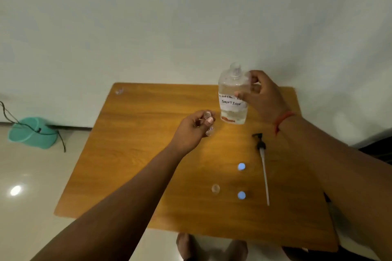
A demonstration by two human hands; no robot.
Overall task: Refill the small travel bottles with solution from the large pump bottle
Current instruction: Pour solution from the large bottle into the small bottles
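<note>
right hand (262,96): raised above the far side of the brown wooden worktop (148,154), forearm entering from the lower right, red thread at the wrist; fingers curled round the large clear plastic bottle (233,99).
large clear plastic bottle: held upright, clear of the worktop, neck open with no pump fitted; white handwritten label partly covered by the thumb, the word "solution" legible; clear liquid inside, level near the shoulder.
left hand (194,129): extended over the middle of the worktop, fingers and thumb pinching the small clear travel bottle (208,122).
small travel bottle: upright, mouth uncapped, just left of and lower than the large bottle, apart from it; contents cannot be told.
black pump head with long white tube (263,165): lying flat on the worktop, below the right hand.
two round blue caps (241,166): on the worktop, left of the tube.
second small clear bottle (215,188): standing uncapped near the nearer cap.
teal plastic bucket (31,132): on the floor, left.
</note>
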